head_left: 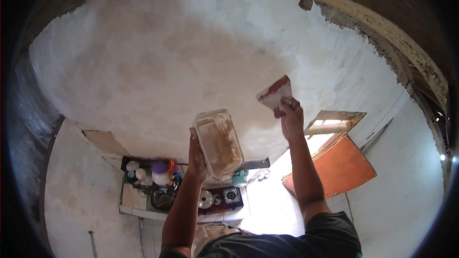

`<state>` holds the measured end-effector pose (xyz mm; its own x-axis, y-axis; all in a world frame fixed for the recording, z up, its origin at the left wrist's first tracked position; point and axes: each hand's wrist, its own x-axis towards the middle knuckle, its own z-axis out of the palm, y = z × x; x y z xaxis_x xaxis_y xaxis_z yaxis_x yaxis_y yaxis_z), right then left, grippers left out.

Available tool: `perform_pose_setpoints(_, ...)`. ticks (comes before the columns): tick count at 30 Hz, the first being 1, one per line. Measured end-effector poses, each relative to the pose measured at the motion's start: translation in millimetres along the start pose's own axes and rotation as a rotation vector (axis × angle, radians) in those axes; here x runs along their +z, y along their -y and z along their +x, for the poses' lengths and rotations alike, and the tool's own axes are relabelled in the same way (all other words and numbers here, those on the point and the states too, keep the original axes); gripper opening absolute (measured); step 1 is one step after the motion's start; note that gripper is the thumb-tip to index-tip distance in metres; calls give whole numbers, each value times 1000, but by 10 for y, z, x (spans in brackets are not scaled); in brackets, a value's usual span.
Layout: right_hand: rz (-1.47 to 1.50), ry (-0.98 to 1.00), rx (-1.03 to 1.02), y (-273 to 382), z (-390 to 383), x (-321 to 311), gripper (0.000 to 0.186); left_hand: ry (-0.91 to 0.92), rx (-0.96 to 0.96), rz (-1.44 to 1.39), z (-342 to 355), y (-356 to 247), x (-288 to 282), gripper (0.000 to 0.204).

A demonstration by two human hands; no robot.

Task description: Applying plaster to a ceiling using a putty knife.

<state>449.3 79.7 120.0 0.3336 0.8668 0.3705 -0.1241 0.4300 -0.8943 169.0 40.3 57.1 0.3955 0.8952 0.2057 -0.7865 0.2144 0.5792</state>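
My left hand (195,156) grips the side of a rectangular, translucent plastic container (209,139). Pale tan paste is smeared over its inner walls and bottom. Up and to the right, my right hand (293,117) is closed around the handle end of a putty knife (276,92). Its wide blade, coated in whitish and reddish-brown smears, points up and left. The blade appears close to the plastered wall (158,67), but I cannot tell whether it touches. That wall is mottled, with darker damp-looking patches and whiter areas around them.
Below are a counter (158,215) with dishes, a purple-and-white container (161,174), a dark sink basin (163,199) and a gas stove (232,195). An orange door panel (334,166) stands by a bright opening at right. A rough beam (354,12) runs along the wall's top.
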Motion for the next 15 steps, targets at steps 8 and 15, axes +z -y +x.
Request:
perform_pose_setpoints(8, -824, -270, -1063, 184, 1938, 224, 27, -113, 118, 1, 219, -303, 60, 68)
perform_pose_setpoints(15, -1115, -78, -710, -686, 1951, 726, 17, -151, 169, 91, 181, -335, -110, 70)
